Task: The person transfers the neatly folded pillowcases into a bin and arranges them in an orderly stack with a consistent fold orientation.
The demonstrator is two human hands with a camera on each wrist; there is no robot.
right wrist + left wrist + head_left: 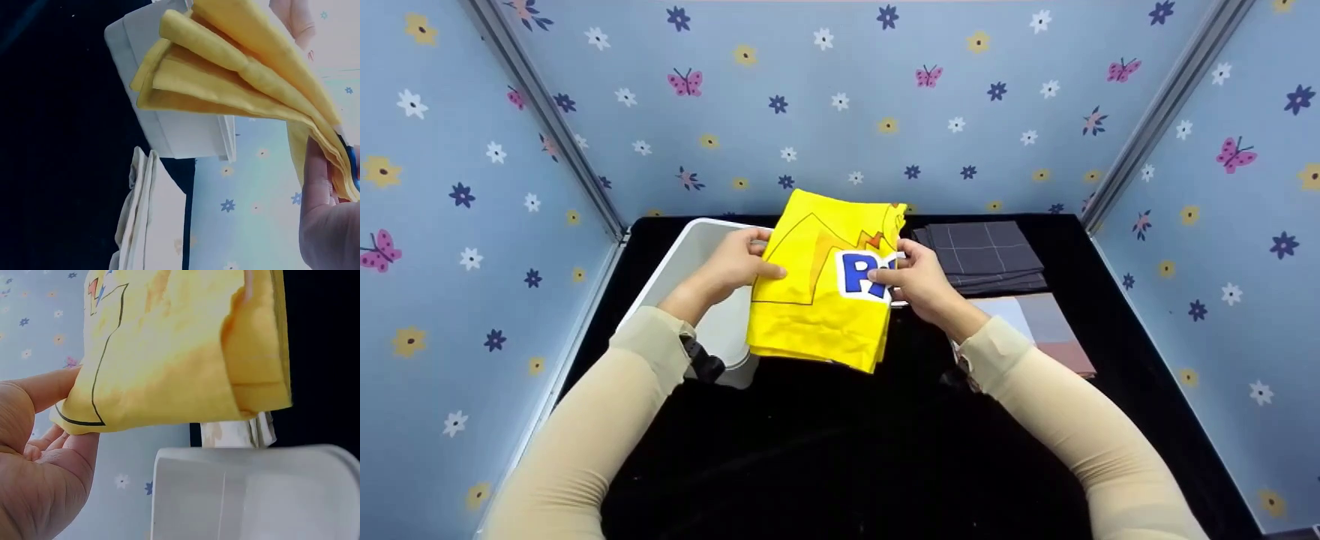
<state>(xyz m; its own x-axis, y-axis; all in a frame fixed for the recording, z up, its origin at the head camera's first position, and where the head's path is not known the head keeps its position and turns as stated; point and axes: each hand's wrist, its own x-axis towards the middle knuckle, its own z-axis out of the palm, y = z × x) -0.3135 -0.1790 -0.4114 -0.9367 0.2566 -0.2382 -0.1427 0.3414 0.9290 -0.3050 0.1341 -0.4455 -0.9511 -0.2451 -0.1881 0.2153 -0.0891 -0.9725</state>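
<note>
A folded yellow cloth [802, 255] is held up between both hands, its printed face towards me with a blue letter on white and a zigzag shape. My left hand [731, 264] pinches its left edge, thumb in front and fingers behind. At the opposite edge, my right hand [924, 283] pinches the cloth beside the blue letter. The right wrist view shows the yellow cloth [225, 73] from the side, with several folded layers hanging apart. In the left wrist view, the cloth [163, 377] hangs above the white bin [253, 455].
The white bin [671, 274] stands at the left on a black-covered table [825, 457], partly behind the yellow cloth. A dark checked folded cloth [986, 251] lies at the back right, with a multicoloured folded cloth [1054, 322] in front of it. Flower-patterned walls [840, 67] enclose the table.
</note>
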